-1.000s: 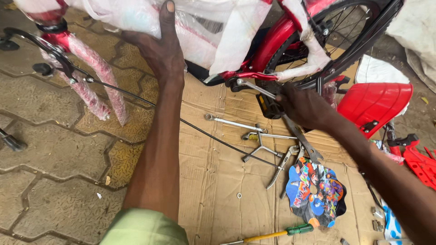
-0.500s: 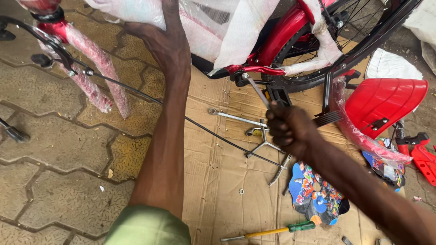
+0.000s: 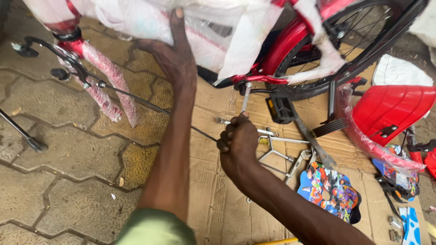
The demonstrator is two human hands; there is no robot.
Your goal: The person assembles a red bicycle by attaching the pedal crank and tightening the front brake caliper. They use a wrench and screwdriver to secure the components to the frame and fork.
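White plastic wrap (image 3: 190, 27) over bike frame (image 3: 290, 43).

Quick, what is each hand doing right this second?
Left hand: open, pressed flat on the wrapped bike frame.
Right hand: closed around a metal wrench.

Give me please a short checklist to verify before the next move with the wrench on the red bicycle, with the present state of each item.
1. Right hand grips the wrench firmly: ok.
2. Wrench head sits fully on the fastener at the crank area: cannot tell, the joint is too small to see.
3. Left hand steadies the wrapped bicycle frame: ok.
4. Pedal leaves room for the wrench swing: ok, it is apart, to the right.
5. Spare tools lie on the cardboard near the hand: ok.
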